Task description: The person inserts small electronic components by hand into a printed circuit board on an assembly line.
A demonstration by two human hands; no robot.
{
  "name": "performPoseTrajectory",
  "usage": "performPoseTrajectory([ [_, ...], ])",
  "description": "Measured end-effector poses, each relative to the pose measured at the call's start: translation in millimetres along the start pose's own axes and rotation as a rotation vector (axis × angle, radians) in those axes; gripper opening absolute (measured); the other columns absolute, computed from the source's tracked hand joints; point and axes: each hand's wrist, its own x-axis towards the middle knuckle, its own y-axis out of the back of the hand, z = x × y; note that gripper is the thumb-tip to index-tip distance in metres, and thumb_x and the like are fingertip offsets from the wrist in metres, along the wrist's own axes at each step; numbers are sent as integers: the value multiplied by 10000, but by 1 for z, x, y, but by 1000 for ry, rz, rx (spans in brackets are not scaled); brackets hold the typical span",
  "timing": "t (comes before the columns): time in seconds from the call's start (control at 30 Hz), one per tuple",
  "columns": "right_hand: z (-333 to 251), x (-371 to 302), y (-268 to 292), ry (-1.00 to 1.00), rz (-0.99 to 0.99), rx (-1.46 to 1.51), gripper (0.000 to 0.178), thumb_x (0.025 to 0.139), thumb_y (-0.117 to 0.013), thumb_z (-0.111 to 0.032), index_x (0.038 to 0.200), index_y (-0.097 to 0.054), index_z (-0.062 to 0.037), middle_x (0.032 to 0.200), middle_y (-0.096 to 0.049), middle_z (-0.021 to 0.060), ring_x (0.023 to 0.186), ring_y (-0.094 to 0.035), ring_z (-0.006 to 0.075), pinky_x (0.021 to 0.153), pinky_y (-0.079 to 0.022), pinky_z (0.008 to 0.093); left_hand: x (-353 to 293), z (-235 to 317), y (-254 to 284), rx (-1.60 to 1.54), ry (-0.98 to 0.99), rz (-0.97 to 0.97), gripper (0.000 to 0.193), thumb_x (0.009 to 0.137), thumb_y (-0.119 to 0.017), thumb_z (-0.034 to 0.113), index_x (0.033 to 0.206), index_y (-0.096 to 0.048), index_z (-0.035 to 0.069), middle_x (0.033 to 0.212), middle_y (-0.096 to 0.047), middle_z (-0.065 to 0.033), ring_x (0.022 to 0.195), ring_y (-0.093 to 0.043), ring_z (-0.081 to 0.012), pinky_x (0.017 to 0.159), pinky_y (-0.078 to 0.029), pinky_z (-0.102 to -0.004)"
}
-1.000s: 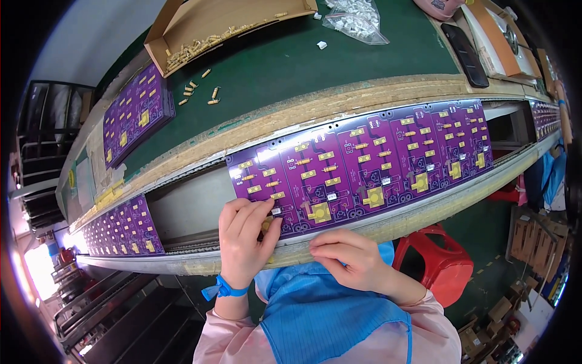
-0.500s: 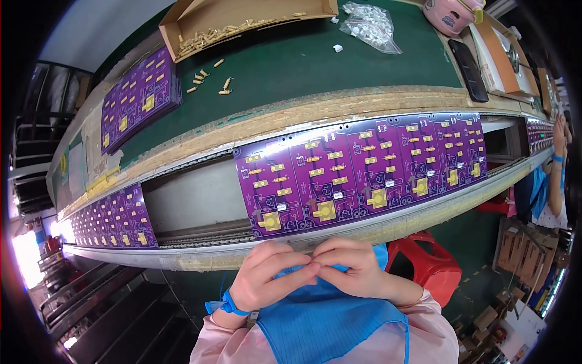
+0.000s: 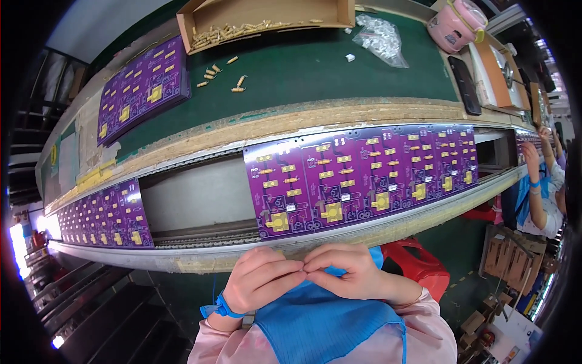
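Observation:
Fingertip to fingertip, my left hand and my right hand meet just in front of the rail's near edge. Both are pinched closed, and whatever sits between the fingers is too small or hidden to make out. A blue band circles my left wrist. Beyond my hands, a purple circuit board panel lies on the conveyor rail, made up of several repeated sections. Small tan resistors and white parts sit on it, among gold pads. Neither hand touches the panel.
A cardboard box of tan resistors stands on the green bench, with loose resistors nearby. Stacked purple boards, a bag of white parts, a phone and a pink container surround it. A co-worker's arms show at right.
My view has shifted slightly, so bench and panel sit a little lower. My joined hands stay pinched in nearly the same place. The co-worker's hands at right have moved.

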Motion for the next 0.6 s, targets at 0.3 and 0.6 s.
performPoseTrajectory([
  [0.3, -2, 126, 141, 88, 569, -773, 72, 848, -689, -82, 875, -693, -15, 805, -704, 115, 704, -689, 217, 622, -527, 328, -1, -11, 7, 252, 79, 138, 341, 652, -812, 49, 973, -698, 36, 1028, -691, -85, 858, -631, -265, 698, -511, -371],
  [0.6, 32, 185, 213, 238, 685, -1231, 111, 844, -708, -133, 910, -721, -45, 899, -700, 109, 691, -665, 246, 652, -522, 353, -22, -24, 21, 473, 333, 276, 276, 742, -699, -52, 1011, -677, 5, 1055, -680, -117, 951, -624, -317, 832, -498, -411],
])
